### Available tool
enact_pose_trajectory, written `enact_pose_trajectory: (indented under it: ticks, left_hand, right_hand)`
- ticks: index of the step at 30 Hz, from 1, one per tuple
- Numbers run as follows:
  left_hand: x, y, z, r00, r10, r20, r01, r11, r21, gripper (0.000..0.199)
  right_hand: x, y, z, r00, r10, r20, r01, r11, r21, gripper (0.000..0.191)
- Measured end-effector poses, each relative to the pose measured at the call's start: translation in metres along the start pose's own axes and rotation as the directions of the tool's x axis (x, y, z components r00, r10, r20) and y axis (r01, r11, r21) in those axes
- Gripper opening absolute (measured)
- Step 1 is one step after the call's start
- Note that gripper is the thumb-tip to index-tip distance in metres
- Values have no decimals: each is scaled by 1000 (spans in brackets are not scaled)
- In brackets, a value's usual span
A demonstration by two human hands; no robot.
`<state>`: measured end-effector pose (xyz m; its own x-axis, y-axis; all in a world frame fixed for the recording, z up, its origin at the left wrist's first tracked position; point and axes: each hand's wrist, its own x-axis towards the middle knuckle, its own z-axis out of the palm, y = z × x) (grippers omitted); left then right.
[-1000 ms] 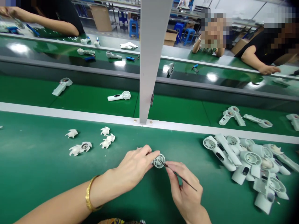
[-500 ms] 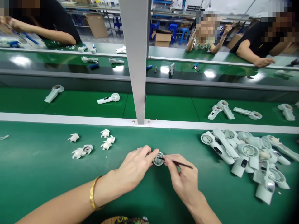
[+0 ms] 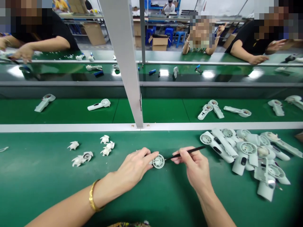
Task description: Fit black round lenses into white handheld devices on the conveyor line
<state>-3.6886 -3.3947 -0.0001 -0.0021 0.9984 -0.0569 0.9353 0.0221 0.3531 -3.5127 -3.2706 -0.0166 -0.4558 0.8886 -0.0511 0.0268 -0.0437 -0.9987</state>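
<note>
My left hand (image 3: 136,165) is closed on a pale handheld fan body (image 3: 158,161), its round, spoked head facing up beyond my fingers. The handle is hidden under the hand. In my right hand (image 3: 196,164), black tweezers (image 3: 193,150) are pinched between thumb and fingers. Their thin tip points left, close to the right rim of the fan head; whether it touches is hard to tell. Left of my hands lie several white fan impellers (image 3: 107,148), one of them turned with its grey hub (image 3: 87,156) up.
A heap of pale fan bodies (image 3: 247,148) covers the right side of the green table. Past the white rail (image 3: 71,127), more fan bodies (image 3: 99,104) rest on a green belt. A grey post (image 3: 125,63) rises at centre. Co-workers (image 3: 56,34) sit across the line.
My right hand has drawn the tweezers rightward, out from over the fan head to its right rim, and their rear end now points higher. The left hand keeps its hold. The view has shifted slightly.
</note>
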Motion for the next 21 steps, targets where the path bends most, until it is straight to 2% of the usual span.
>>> enact_pose_trajectory:
  ticks: [2,4,7,11,16,21]
  left_hand:
    - [0,1,0,1000,-17,14,18,1000,-15,38]
    - [0,2,0,1000,-29,12,29,999,-27,40]
    - [0,5,0,999,-43,10,43,999,-26,40]
    - [-1,8,0,998,-56,19,57,998,-17,38]
    - [-2,10,-2,996,-80,37,81,997,-18,41]
    - [-2,11,-2,992,-112,64,115,993,-37,41]
  right_hand:
    - [-11,-2,0,993,-118,23,120,982,-145,16]
    - [-20,-3,2,966,-247,78,259,930,-261,12]
    - [-26,0,5,916,-375,146,402,857,-322,13]
    - [-24,4,8,869,-453,201,495,801,-335,14]
    - [-24,6,10,839,-492,231,543,783,-304,21]
    - [-31,7,12,718,-610,334,692,673,-259,38]
